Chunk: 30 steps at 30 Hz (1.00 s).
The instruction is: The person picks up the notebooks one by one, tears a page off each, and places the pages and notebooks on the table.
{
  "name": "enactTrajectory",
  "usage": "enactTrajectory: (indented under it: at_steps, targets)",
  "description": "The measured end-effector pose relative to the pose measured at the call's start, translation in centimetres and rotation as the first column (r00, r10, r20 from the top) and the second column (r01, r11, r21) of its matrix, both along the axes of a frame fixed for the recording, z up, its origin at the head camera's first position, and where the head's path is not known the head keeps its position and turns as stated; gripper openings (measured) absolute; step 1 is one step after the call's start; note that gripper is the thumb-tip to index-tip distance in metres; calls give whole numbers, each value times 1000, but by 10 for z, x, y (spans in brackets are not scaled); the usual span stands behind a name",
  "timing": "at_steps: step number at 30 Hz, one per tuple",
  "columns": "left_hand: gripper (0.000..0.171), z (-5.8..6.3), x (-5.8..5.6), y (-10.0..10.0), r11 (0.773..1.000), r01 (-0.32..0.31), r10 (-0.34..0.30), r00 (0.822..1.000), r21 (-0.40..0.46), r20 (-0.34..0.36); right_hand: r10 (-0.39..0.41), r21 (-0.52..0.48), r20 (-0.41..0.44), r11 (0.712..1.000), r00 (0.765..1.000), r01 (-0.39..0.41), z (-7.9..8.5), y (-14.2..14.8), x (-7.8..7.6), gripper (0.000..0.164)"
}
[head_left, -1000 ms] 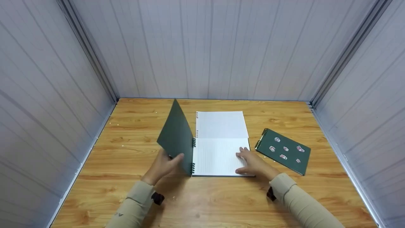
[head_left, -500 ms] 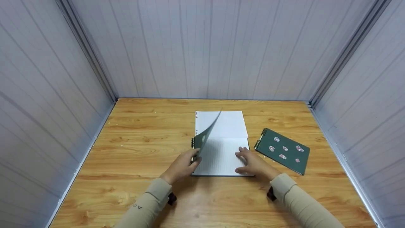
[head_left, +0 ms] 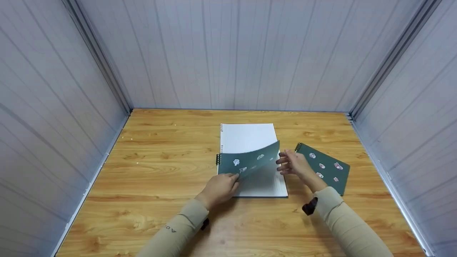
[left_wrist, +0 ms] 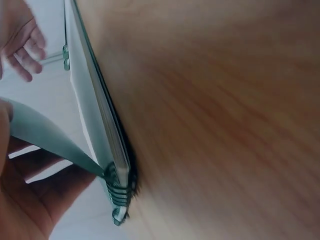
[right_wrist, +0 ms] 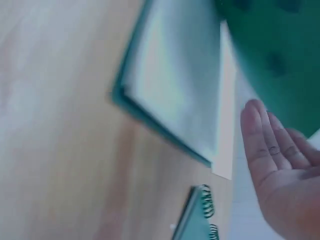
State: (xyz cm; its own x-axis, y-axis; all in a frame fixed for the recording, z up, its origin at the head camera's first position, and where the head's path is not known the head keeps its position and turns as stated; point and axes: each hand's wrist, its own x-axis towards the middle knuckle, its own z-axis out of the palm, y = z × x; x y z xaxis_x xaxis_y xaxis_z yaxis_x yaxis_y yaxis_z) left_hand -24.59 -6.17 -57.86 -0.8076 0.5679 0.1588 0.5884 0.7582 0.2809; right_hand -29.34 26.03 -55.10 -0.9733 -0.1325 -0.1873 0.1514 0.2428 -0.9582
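A spiral notebook [head_left: 264,185] with white lined pages lies at the middle of the table. Its dark green, stickered cover [head_left: 250,159] is lifted partway, bowed over the pages. My left hand [head_left: 219,189] pinches the cover near the black coil, thumb on one side and fingers behind, as the left wrist view shows. The coil [left_wrist: 119,187] sits at the spine. Off the cover's raised outer edge, my right hand [head_left: 294,165] is held up with fingers extended, its fingertips [right_wrist: 252,107] close by that edge. Behind the notebook's top, a white sheet [head_left: 246,137] with torn holes sticks out.
A second green spiral notebook [head_left: 330,167] with flower-like stickers lies closed and tilted on the right, partly behind my right hand. The wooden table [head_left: 160,160] is bounded by pale panel walls [head_left: 221,53] at the back and sides.
My left hand has swung the cover from the left over the coil to the right, above the pages. The right hand has lifted off the page and moved up beside the cover's edge.
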Motion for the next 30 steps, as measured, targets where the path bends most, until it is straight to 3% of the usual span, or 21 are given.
enactTrajectory:
  at_steps: [3, 6, 11, 20, 23, 27, 30]
  targets:
    - [36, -3, 3, 5, 996, 10, -16, 998, -93, -59, -17, 13, 90, 1000, 996, 16, 5, 3, 0, 61]
    - [35, -5, 5, 9, 985, 14, -31, 995, -170, -97, -26, 63, 144, 998, 989, 17, 3, 4, 2, 44]
    - [42, -4, 8, 13, 967, 3, -34, 993, -257, -117, -54, 212, 115, 977, 992, 29, -10, 5, 6, 10]
    - [66, -3, 5, 25, 956, -25, 7, 998, -292, -62, -111, 341, 93, 937, 990, 73, -29, -1, 12, 13]
    - [64, -3, 3, 30, 963, -58, 53, 998, -261, -27, -99, 455, 19, 887, 995, 79, -30, -3, 13, 13]
    - [57, -3, 1, 40, 963, -135, 140, 990, -233, 8, -37, 626, -99, 774, 994, 91, -30, -8, 17, 30]
    - [65, -4, 0, 50, 948, -182, 195, 980, -262, 27, 31, 715, -129, 695, 991, 72, -30, -15, 20, 49]
